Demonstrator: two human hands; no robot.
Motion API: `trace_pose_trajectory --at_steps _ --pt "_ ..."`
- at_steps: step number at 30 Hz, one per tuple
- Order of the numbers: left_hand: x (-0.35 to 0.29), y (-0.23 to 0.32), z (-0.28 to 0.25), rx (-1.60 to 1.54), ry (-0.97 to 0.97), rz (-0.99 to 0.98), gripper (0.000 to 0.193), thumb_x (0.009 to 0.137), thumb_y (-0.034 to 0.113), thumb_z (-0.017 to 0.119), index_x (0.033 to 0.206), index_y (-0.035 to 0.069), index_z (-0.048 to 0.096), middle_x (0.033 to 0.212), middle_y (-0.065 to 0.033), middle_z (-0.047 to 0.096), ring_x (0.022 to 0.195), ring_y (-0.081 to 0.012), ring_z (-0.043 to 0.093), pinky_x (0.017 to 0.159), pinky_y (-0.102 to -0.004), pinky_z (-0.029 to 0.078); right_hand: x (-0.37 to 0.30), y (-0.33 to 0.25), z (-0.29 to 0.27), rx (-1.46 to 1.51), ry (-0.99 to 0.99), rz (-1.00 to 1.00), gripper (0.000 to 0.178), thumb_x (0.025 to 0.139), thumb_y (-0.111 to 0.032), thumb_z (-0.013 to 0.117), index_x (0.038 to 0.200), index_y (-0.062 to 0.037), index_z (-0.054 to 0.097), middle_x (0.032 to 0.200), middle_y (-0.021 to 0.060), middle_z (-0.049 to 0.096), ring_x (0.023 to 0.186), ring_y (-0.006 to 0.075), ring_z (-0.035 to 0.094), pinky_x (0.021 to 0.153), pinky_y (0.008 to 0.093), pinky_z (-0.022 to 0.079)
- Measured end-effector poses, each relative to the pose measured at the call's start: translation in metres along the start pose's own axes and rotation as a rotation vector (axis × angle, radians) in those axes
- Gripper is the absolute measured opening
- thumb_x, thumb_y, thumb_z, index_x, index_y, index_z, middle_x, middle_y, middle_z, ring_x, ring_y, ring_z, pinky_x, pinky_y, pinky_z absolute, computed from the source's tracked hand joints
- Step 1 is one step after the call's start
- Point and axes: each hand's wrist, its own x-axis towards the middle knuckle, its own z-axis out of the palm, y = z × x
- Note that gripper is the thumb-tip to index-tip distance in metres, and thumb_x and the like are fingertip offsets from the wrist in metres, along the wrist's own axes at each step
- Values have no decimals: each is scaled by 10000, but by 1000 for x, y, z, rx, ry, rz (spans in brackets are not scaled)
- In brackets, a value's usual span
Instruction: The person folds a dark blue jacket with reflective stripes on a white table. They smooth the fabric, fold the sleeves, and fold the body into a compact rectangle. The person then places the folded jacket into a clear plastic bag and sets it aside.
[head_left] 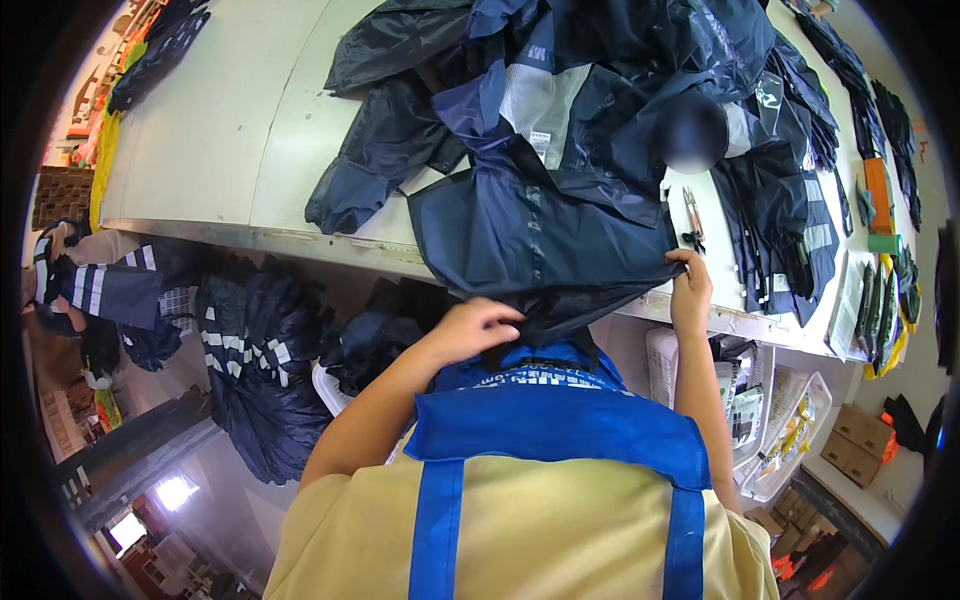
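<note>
A dark navy garment [540, 235] of thin, slightly shiny fabric is spread over the front edge of the white table, its lower part hanging toward my body. My right hand [690, 285] pinches its right edge between thumb and fingers. At the garment's lower left, my left hand [470, 330] rests against the dark cloth, its fingers loosely bent and a little apart. A pair of thread snips [692, 215] lies on the table just beyond my right hand. More dark garments [640, 50] with grey reflective strips are heaped behind the spread piece.
Dark reflective-striped clothes [265, 350] hang in a bundle below the table at left. White baskets [785, 430] with packaged items stand under its right side. Folded dark garments [790, 230] and an orange box [878, 195] lie at right. Cardboard boxes [858, 440] sit farther right.
</note>
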Motion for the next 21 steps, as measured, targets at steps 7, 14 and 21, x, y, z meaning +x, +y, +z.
trace_pose_trajectory --at_steps 7,14,21 --pt "-5 -30 -36 623 672 -19 521 645 84 792 1099 86 536 1250 -132 478 1156 -340 474 945 -414 427 -13 27 3 765 -89 485 165 828 30 433 875 -9 586 891 58 631 850 162 590 789 257 448" --pt "6 -41 -83 392 373 241 95 844 63 571 913 4 597 915 -138 600 943 -337 566 838 -393 458 39 35 -16 -271 -301 73 214 792 -108 618 968 12 596 864 154 572 836 313 554 777 376 447" --pt "7 -32 -100 382 430 64 108 918 79 504 941 -8 563 929 -166 609 882 -341 593 795 -361 473 -32 -85 46 -117 -411 -483 476 688 -95 706 1142 -61 566 1098 116 584 1057 310 531 963 441 375"
